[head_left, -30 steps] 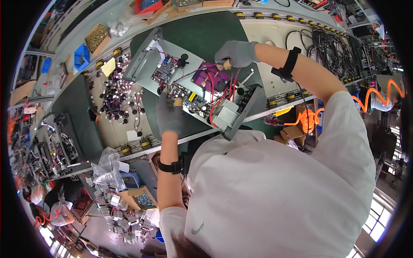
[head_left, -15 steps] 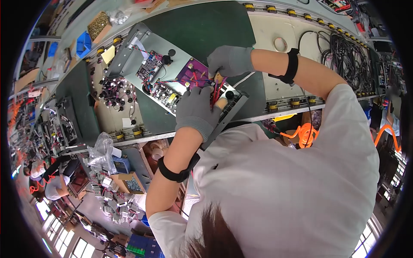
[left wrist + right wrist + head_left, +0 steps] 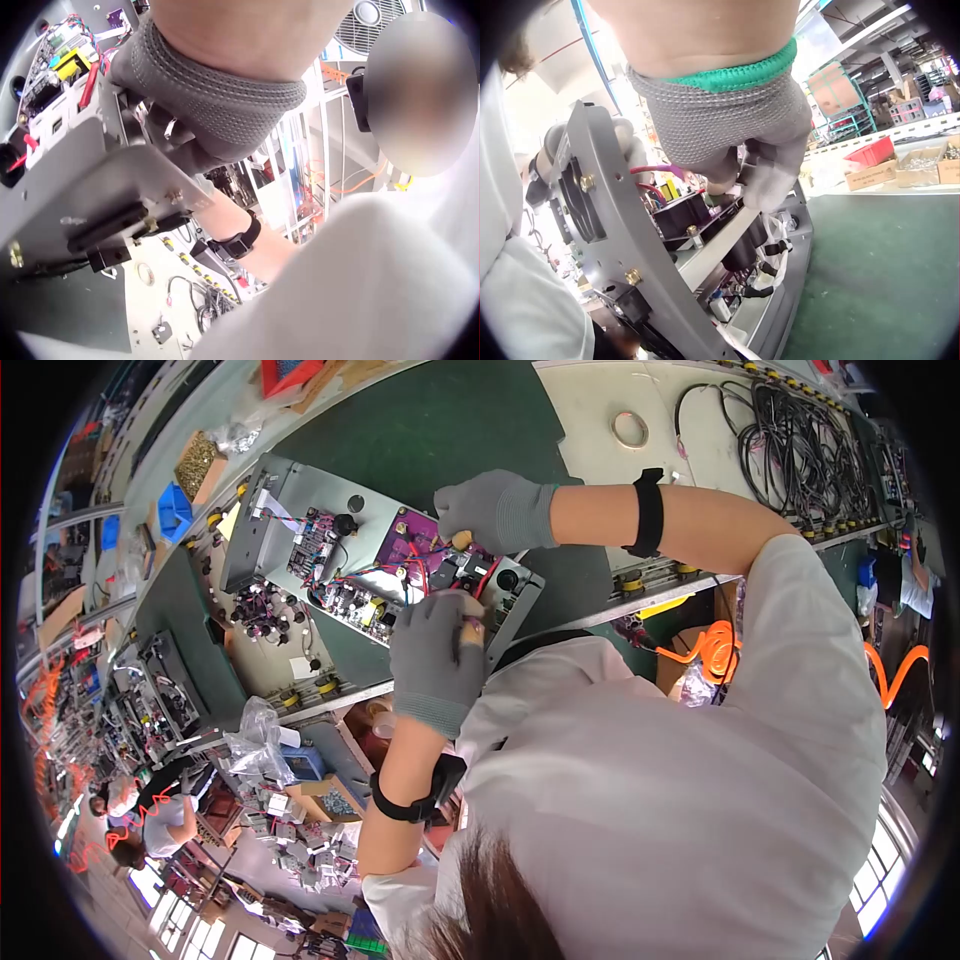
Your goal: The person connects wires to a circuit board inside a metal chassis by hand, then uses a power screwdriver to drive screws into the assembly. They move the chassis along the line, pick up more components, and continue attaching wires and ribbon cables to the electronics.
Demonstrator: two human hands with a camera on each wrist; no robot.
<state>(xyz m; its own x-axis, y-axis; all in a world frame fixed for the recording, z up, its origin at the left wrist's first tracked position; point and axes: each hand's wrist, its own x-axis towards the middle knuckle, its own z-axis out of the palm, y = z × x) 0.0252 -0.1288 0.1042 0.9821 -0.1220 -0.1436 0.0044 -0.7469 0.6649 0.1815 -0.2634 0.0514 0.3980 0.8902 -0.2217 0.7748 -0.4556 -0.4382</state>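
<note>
An opened grey metal chassis (image 3: 372, 510) lies aslant on the green mat, with a purple circuit board (image 3: 400, 532) and populated green boards (image 3: 352, 603) inside. My gloved right hand (image 3: 497, 513) reaches over its far long side, thumb and fingertips pinching red and blue wires (image 3: 428, 550) by the purple board. At the near end, my gloved left hand (image 3: 437, 660) is bent over the chassis, its thumb tip bare. The left wrist view shows a pale metal block (image 3: 69, 120) beside that hand, behind the end panel (image 3: 105, 202). I cannot tell whether the left fingers grip anything.
Small black parts with leads (image 3: 265, 615) are heaped left of the chassis. A tape roll (image 3: 629, 429) and coiled black cables (image 3: 805, 445) lie to the right. A blue bin (image 3: 174, 512) and a screw box (image 3: 200, 465) stand at the far left.
The chassis has shifted left across the mat. My left hand has moved from the green boards to the near end, covering the pale metal block. My right hand has stayed with the wires.
</note>
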